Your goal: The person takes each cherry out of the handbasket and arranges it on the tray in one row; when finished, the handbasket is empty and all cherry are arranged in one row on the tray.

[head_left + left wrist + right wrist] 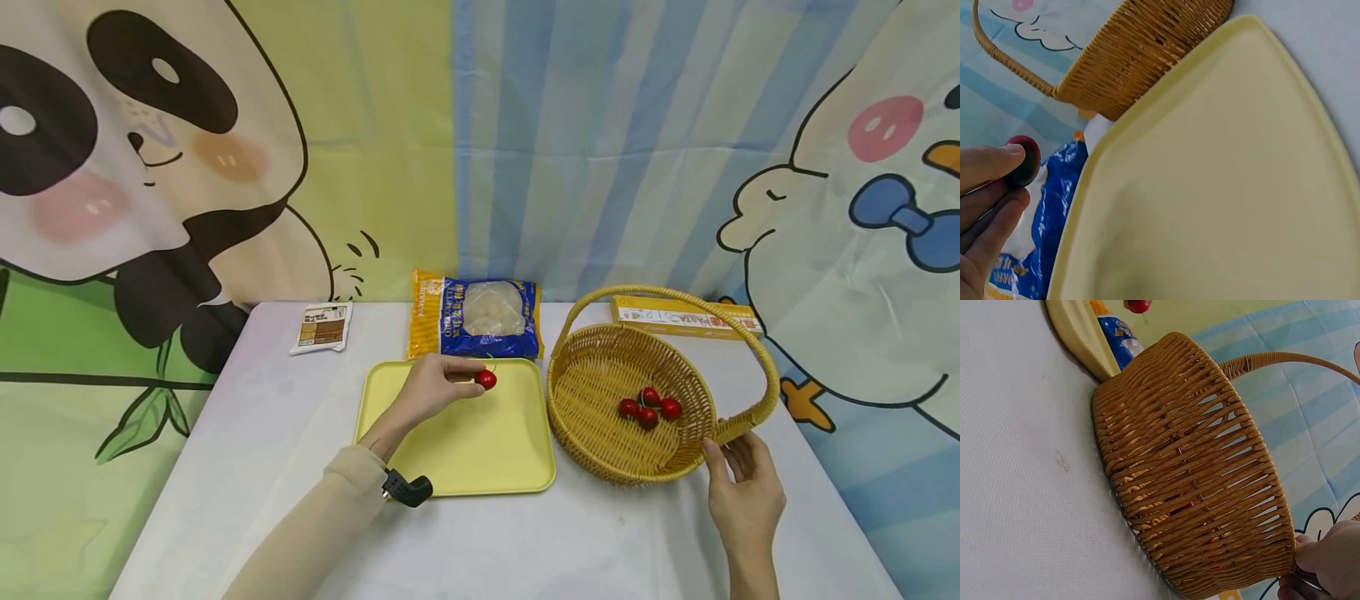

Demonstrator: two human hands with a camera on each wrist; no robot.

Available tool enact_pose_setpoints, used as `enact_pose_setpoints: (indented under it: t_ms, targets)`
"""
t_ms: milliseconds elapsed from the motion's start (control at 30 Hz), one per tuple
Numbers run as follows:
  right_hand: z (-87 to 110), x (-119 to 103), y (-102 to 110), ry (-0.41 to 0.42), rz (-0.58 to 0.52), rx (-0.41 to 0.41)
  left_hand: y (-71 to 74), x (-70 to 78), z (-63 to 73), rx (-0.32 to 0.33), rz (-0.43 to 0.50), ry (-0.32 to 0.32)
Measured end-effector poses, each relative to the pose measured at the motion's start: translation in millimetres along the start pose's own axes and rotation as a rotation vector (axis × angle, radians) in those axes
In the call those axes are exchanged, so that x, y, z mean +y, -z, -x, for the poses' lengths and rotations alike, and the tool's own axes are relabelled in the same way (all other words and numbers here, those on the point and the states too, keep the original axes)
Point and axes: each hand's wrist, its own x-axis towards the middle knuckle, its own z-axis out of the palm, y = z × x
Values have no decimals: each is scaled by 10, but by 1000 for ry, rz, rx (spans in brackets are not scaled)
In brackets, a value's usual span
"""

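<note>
Between thumb and fingers my left hand [435,390] pinches a red cherry [486,380] with a thin stem, held over the far part of the yellow tray [450,467]. The left wrist view shows the same cherry [1024,161] at the fingertips, above the tray's bare surface. To the right stands a round wicker basket [592,392] with a tall arched handle. Several red cherries [648,408] lie together inside it. My right hand [748,492] grips the basket's near right rim by the foot of the handle, thumb on the near side [1329,559].
Behind the tray lies a blue and orange plastic bag [480,321] with pale contents. A small white and brown packet [322,327] is at the back left. A yellow pasta box [682,318] sits behind the basket. A printed cloth [390,150] hangs at the table's back edge.
</note>
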Motion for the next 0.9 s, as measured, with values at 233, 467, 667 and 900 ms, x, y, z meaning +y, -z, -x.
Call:
enact_pose_setpoints:
  t_ms: [233,467,667,900]
  targets:
    - [-4,-13,5,-3,-8,3,71,-212,43,53,6,11]
    - [-5,-16,-3,10,-25,3,155,-289,76,78,-14,25]
    - [-5,-13,-10,10,-12,-3,234,-320,117,110,-100,51]
    - [-9,-24,-3,10,-18,-5,305,-362,150,152,-181,-10]
